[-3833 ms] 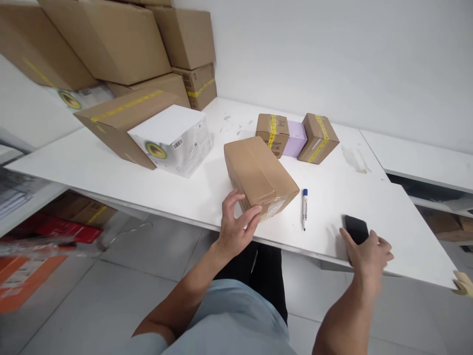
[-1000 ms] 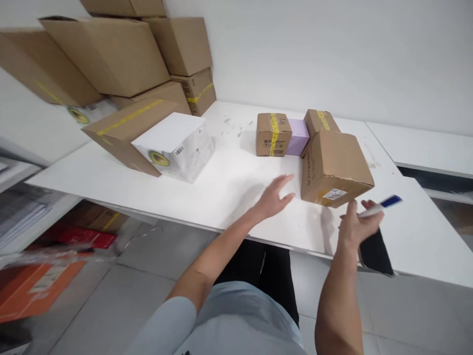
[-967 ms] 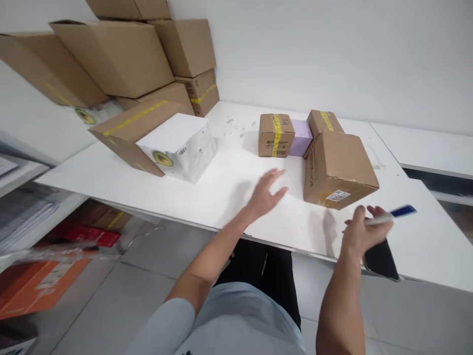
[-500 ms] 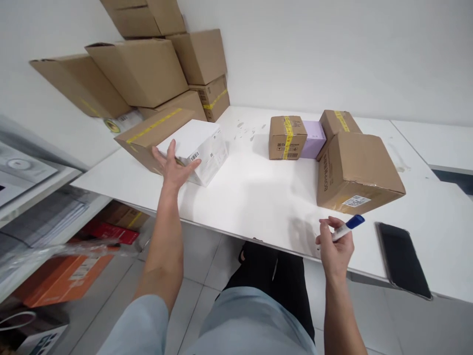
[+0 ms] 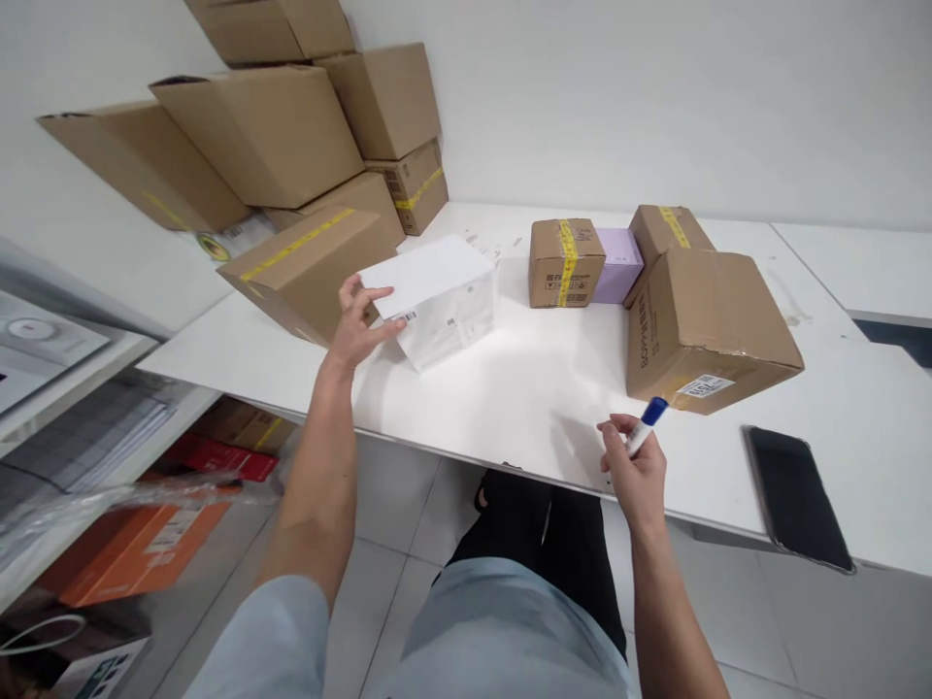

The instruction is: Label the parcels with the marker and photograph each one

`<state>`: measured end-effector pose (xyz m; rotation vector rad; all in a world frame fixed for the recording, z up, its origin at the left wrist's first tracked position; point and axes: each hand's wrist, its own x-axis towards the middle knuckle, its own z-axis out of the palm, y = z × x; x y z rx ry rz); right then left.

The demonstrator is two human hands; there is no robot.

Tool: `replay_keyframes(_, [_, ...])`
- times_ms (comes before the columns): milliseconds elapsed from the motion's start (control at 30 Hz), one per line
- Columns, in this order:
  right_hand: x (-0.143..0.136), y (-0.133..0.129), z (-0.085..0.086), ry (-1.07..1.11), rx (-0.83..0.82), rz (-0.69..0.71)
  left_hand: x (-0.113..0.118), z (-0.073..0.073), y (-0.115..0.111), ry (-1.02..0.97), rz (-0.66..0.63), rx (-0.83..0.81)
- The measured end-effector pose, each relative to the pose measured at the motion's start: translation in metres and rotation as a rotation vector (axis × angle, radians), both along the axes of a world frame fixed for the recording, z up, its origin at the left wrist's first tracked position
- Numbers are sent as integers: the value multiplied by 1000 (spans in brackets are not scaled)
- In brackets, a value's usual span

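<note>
My left hand (image 5: 358, 325) grips the near left end of a white box (image 5: 444, 291), thumb on its front face and fingers at the top edge. Barcodes and small print show on the front of this box, which looks slightly tilted over the white table (image 5: 524, 408). My right hand (image 5: 636, 466) is closed around a white marker (image 5: 641, 432) with a blue end pointing up and away. It hovers close to the table's front edge, left of a black phone (image 5: 799, 497).
Brown cartons (image 5: 269, 136) are stacked at the back left. A taped carton (image 5: 313, 267) lies left of the white box. On the right are a small taped carton (image 5: 566, 264), a purple box (image 5: 616, 264) and a larger carton (image 5: 717, 325). A shelf with an orange box (image 5: 146, 549) is lower left.
My left hand has shifted the white box right, away from the brown carton, and turned it a little. My right hand with the marker has moved slightly left.
</note>
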<state>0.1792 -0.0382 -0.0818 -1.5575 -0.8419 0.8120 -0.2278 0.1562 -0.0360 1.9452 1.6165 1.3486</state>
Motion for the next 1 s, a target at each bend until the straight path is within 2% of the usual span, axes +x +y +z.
replay_keyframes(133, [-8,14,12,-3,26,48,40,-2,-16,-85,-357,-12])
replay_keyframes(233, [-7,17,19,-4,129,58,72,-8,-42,-179,-530,-67])
replay_keyframes(300, [-4,15,21,5,197,64,90,-15,-63,-332,-591,-150])
replay_keyframes(400, [1,9,22,0,251,61,111,-26,-93,-647,-513,-287])
replay_keyframes(500, [5,8,27,-55,262,45,128,-31,-112,-785,-334,-423])
replay_keyframes(600, [7,12,35,-146,223,44,139,-28,-117,-710,-219,-447])
replay_keyframes(800, [5,19,44,-275,178,34,148,-17,-111,-482,-75,-322])
replay_keyframes(1000, [8,10,50,-151,128,92,149,-20,-118,-507,-147,-270])
